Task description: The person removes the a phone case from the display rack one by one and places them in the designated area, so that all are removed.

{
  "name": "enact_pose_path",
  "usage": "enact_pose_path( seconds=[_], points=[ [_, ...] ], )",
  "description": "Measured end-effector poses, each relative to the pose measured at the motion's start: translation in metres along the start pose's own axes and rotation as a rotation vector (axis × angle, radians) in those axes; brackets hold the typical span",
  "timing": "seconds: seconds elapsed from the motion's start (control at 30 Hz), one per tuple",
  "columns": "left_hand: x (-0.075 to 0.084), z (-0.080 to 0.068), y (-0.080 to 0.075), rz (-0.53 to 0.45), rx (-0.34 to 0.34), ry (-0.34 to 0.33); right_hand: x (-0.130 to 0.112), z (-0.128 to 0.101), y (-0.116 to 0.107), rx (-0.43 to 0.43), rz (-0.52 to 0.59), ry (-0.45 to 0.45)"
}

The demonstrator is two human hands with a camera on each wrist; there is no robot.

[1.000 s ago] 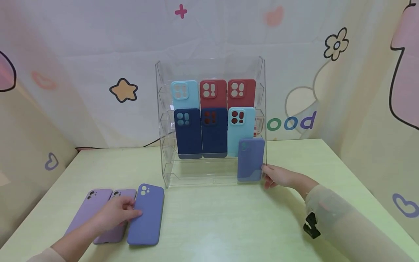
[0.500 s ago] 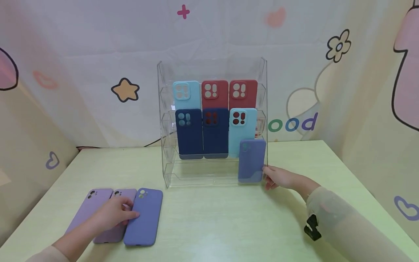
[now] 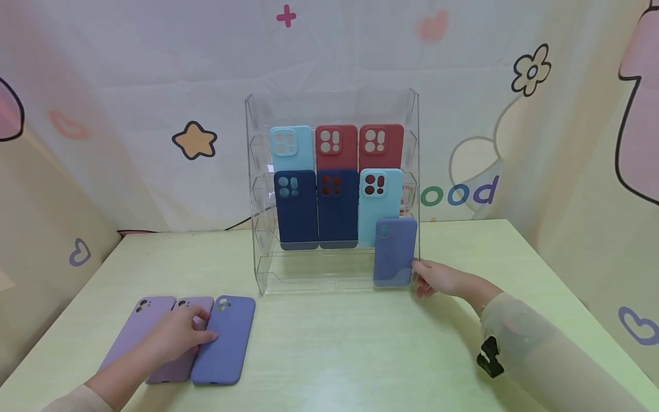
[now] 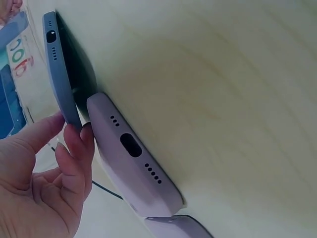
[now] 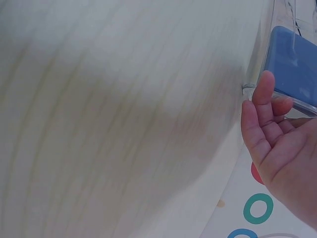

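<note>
My left hand (image 3: 175, 337) pinches a blue-violet phone case (image 3: 225, 340) by its left edge. The left wrist view puts the thumb on one face of this phone case (image 4: 59, 74) and fingers on the other, with shadow under its tilted edge. Right beside it lie two lilac phone cases (image 3: 135, 332), one partly covered by the hand. A clear acrylic stand (image 3: 309, 284) stands at the back. Its side edge is held by my right hand (image 3: 437, 277), thumb at the front; the exact grip is partly hidden. Close by, another blue-violet phone case (image 3: 394, 252) leans in the bottom tier.
Higher tiers bear two dark blue cases (image 3: 297, 214), two red cases (image 3: 337, 146) and two light blue cases (image 3: 380, 214). Behind the pale table (image 3: 329, 349) hangs a patterned cloth (image 3: 329, 57). A black clip (image 3: 491, 357) sits on the right sleeve.
The blue-violet case in my left hand has come down and slightly left, close against the lilac one. My right hand keeps its place at the stand.
</note>
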State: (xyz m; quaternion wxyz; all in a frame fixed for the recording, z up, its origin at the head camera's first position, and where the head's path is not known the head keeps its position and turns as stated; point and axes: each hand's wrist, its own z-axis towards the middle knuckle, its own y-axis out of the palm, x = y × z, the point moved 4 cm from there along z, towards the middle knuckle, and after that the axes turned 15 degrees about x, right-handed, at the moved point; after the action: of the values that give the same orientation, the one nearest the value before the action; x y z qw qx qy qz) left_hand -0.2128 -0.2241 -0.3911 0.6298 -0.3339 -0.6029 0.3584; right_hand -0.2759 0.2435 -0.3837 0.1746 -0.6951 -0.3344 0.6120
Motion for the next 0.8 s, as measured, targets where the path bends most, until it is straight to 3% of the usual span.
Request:
enact_pose_path(
  seconds=[0.2,0.47,0.63,0.8],
  points=[
    [0.002,0.0,-0.005,0.064,0.031,0.048,0.0,0.001,0.0,0.01,0.004,0.001],
    [0.003,0.002,-0.01,0.091,0.018,0.052,-0.002,-0.001,0.001,0.007,0.01,-0.01],
    [0.015,0.003,-0.01,0.008,0.01,0.093,-0.002,-0.002,0.0,0.009,0.014,-0.006],
    [0.034,0.005,-0.009,-0.185,-0.027,0.133,-0.001,-0.001,0.0,0.005,0.008,-0.01]
  ],
)
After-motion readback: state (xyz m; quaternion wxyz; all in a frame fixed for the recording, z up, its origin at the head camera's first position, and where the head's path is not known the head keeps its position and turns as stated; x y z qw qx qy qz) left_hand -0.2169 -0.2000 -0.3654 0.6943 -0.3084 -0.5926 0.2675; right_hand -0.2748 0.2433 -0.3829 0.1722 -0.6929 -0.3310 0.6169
